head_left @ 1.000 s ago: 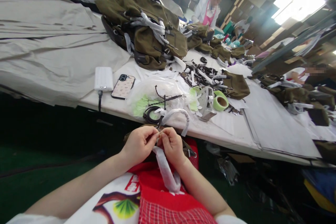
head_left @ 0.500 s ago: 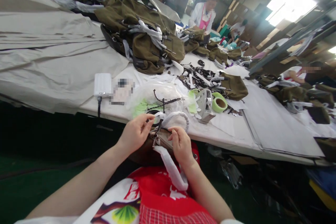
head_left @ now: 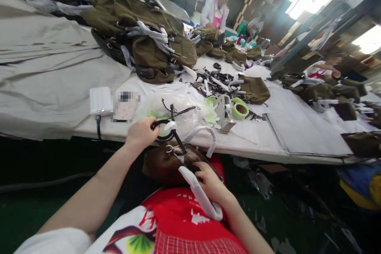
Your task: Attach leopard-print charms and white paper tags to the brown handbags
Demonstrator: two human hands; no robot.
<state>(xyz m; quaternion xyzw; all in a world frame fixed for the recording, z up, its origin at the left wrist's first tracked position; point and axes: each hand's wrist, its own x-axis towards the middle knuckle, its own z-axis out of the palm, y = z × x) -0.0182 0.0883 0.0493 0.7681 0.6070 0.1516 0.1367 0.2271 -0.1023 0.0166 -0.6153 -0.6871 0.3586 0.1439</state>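
Note:
On my lap leans a brown handbag (head_left: 157, 164) with metal rings on its top. My left hand (head_left: 143, 131) is closed on the edge of a black strap coiled into a ring (head_left: 164, 139), just above the table's near edge. A dark leather strip (head_left: 179, 141) with a bit of white wrapping runs from the bag up beside that coil. My right hand (head_left: 210, 180) grips the bag's top edge by its opening; some fingertips are hidden. One white-wrapped handle (head_left: 196, 192) hangs towards me, another (head_left: 212, 139) arches over the table edge.
Clear plastic (head_left: 184, 107), a tape dispenser (head_left: 224, 113) and a green tape roll (head_left: 239, 109) lie beyond the bag. A white power bank (head_left: 99, 100) with a cable is at left. Olive bags (head_left: 154, 57) are piled behind. A co-worker (head_left: 216, 12) stands across the table.
My left hand has moved left and taken the black coiled strap. My right hand has gone lower, onto the bag's edge. The view has shifted a little to the right.

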